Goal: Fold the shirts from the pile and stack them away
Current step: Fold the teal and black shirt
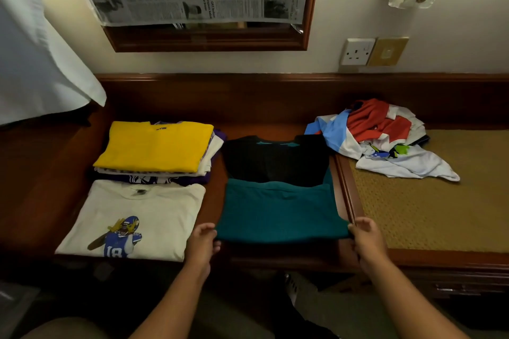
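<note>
1. Pinching the near hem of the teal shirt (278,209), the left hand (202,245) held its left corner and the right hand (366,242) its right corner, fingers curled on the cloth at lower centre.
2. That shirt lay on the wooden bench (176,96), its teal lower half drawn toward the viewer and its black upper part (275,159) flat behind.
3. Left of it sat a folded white shirt (137,217) with a printed player, and behind that a stack (157,151) topped in yellow.
4. At upper right the unfolded pile (380,140) rested on a woven mat (413,215).
5. Judged risk: lifting the hem unevenly could skew the fold, since the two corners were held well apart with slack between.
6. Another risk: the right corner sat by the bench's raised edge, where cloth might snag or drag.
</note>
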The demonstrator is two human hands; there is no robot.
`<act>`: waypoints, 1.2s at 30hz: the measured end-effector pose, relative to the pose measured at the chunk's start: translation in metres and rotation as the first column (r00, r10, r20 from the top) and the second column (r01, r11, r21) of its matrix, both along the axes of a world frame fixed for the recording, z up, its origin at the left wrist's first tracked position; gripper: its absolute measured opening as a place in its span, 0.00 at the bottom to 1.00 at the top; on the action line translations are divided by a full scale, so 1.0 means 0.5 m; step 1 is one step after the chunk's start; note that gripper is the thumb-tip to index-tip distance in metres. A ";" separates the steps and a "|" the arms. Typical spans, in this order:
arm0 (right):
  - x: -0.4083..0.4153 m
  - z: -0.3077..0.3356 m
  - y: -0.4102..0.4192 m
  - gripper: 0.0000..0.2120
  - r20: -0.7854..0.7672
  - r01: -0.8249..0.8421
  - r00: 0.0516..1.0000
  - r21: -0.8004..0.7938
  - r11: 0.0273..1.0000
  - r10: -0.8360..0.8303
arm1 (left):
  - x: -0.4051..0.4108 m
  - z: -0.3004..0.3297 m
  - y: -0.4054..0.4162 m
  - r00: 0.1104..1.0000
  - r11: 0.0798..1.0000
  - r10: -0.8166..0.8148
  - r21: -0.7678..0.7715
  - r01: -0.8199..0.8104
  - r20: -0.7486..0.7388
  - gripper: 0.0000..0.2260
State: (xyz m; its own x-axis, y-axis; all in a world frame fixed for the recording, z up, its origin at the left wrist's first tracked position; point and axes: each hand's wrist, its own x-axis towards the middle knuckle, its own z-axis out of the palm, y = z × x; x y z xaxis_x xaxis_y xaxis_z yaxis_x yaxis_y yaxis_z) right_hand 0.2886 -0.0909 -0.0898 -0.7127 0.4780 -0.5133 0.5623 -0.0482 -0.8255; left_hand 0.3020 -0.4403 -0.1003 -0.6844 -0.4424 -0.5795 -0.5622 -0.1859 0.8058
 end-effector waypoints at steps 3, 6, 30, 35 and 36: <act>-0.067 0.026 0.005 0.04 -0.078 -0.026 0.997 -0.039 0.999 0.023 | -0.047 0.038 -0.008 0.995 0.997 0.007 0.075 0.000 -0.101 0.08; -0.146 0.056 0.003 0.06 -0.101 -0.003 0.995 -0.147 0.989 -0.012 | -0.113 0.060 -0.019 0.988 0.996 0.009 0.088 0.005 -0.157 0.11; -0.623 -0.017 -0.022 0.11 -0.011 -0.275 0.949 0.450 0.849 0.314 | -0.620 -0.034 -0.018 0.950 0.823 -0.309 -0.513 0.244 -0.043 0.08; -0.584 -0.070 -0.015 0.18 0.039 -0.291 0.948 0.503 0.814 0.315 | -0.597 -0.055 0.005 0.964 0.857 -0.263 -0.451 0.250 0.034 0.16; -0.551 -0.080 -0.015 0.17 0.042 -0.308 0.940 0.533 0.788 0.339 | -0.566 -0.067 0.013 0.961 0.854 -0.269 -0.446 0.268 0.062 0.16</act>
State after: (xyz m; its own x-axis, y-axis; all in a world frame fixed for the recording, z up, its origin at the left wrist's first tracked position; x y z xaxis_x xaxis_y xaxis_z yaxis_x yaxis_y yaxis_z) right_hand 0.0129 -0.0986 -0.1299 -0.8929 0.3988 -0.2090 0.4214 0.5766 -0.7000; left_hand 0.0191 -0.4340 -0.1340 -0.8150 -0.4519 -0.3628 -0.5364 0.3510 0.7676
